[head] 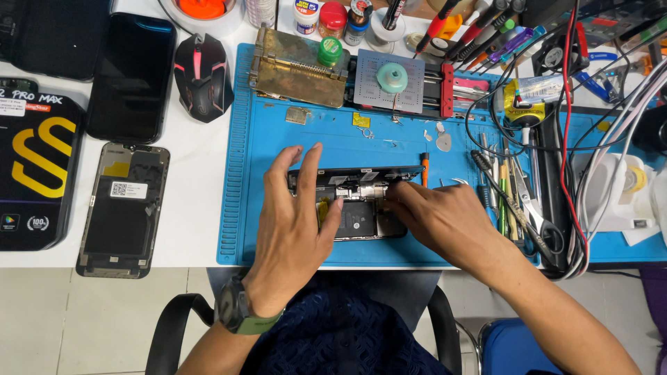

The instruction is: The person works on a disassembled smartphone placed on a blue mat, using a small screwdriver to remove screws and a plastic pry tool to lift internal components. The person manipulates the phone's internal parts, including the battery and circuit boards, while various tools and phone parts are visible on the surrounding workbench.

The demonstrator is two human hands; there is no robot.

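— White tabletop (194,208), blue repair mat (278,139) on it. Where was the opened phone (358,208)?

— Mid-mat, long axis running left to right, between both hands. Left hand (295,215) lay flat, pressing its left end, clenching nothing. Right hand (434,219) pinched at the metal part inside; what it held I couldn't tell.

— Beyond?

— An orange-handled screwdriver (424,167), then a stencil jig (392,80).

A big blue mat (278,229) covers the white table (194,180). On the left lie a black mouse (202,76) with pink lines, a dark phone (131,76), a phone screen part (124,210) and a black box (35,167). Far off sit little bottles (333,17). On the right are small tools (511,198) and tangled wires (577,139).
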